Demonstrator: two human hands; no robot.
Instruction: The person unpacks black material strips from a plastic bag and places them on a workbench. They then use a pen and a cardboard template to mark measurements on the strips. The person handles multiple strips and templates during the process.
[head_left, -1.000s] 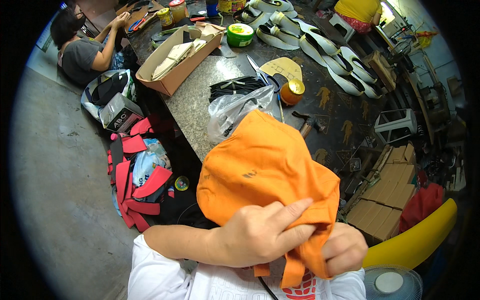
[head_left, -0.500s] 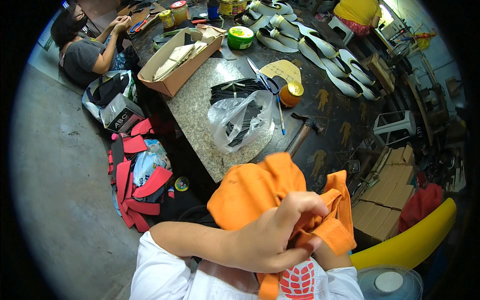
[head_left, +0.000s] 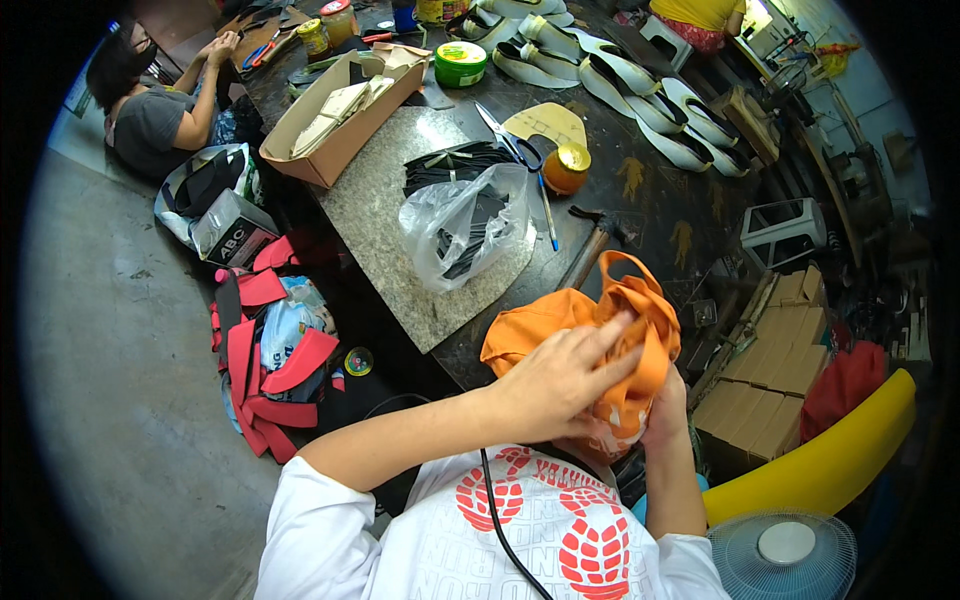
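Note:
An orange cloth item with strap loops [head_left: 535, 325] is bunched up in front of my chest, over the near edge of the table; its folds hide its full shape. My left hand [head_left: 560, 385] lies across its near side, fingers stretched out and a little blurred. On the cloth's right side, my right hand [head_left: 665, 408] grips it from below, most of its fingers hidden behind the fabric. A hammer [head_left: 590, 250] rests on the table just beyond the cloth. To the left of that lies a clear plastic bag [head_left: 465, 235] with black strips in it.
Scissors [head_left: 510, 140], a blue pen [head_left: 550, 215] and an orange jar [head_left: 567, 168] lie farther back. An open cardboard box [head_left: 340, 125] stands at the left corner, shoe uppers [head_left: 640, 95] at the far right. A yellow chair back [head_left: 820, 450] and fan [head_left: 785, 545] are at my right.
The orange cloth has shifted right, and one strap loop now stands up. My left hand has moved from curling near the straps to stretching over the cloth; my right hand has come into view.

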